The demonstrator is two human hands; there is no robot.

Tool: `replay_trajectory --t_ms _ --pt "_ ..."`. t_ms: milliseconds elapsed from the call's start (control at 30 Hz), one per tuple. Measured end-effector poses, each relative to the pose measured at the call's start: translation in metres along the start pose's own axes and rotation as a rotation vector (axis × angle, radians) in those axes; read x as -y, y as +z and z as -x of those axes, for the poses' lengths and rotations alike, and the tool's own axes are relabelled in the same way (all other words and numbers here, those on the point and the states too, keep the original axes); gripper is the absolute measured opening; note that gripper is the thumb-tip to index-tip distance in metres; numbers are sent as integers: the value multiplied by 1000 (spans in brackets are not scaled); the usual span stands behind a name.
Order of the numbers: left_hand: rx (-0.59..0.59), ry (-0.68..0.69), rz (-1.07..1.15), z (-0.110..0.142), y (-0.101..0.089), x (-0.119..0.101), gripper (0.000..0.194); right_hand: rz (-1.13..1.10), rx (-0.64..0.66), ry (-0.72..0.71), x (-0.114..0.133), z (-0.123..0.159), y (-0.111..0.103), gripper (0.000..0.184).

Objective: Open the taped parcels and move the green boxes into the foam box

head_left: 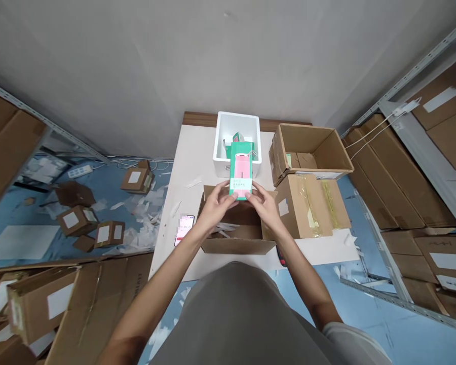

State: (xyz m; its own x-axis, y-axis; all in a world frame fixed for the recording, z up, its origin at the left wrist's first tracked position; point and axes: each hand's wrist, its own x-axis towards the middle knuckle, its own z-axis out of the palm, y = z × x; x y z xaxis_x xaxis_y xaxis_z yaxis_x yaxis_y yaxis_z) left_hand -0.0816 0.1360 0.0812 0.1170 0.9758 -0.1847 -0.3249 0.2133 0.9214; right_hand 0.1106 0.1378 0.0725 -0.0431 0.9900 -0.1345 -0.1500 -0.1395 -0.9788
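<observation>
A green and pink product box (240,174) is held up between both hands, above the far edge of an open cardboard box (235,242) on the white table (190,152). My left hand (217,201) grips its lower left side with curled fingers. My right hand (263,202) grips its lower right side. Behind it stands a white foam box (220,137) with more green packages inside.
An open empty cardboard box (310,148) and a taped closed one (311,205) stand on the table's right. A phone (184,228) lies at the left of the open box. Metal shelves with cartons flank both sides. Small boxes and paper scraps litter the blue floor at left.
</observation>
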Motion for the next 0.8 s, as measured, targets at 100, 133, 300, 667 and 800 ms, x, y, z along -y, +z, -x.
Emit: replay_trajectory --t_ms 100,133,300,667,800 --pt "-21 126 -50 -55 6 -23 60 -27 -16 -65 12 -64 10 98" --pt "-48 176 -86 -72 7 -33 58 -37 -27 -82 17 -85 14 99" --pt "-196 337 -272 -108 -10 -81 53 29 -109 -5 28 -144 4 98" --pt "-569 -103 -143 46 -163 59 56 165 -441 150 -73 72 -134 84" --pt "-526 -330 -142 81 -161 119 56 65 -454 312 -121 125 -133 82"
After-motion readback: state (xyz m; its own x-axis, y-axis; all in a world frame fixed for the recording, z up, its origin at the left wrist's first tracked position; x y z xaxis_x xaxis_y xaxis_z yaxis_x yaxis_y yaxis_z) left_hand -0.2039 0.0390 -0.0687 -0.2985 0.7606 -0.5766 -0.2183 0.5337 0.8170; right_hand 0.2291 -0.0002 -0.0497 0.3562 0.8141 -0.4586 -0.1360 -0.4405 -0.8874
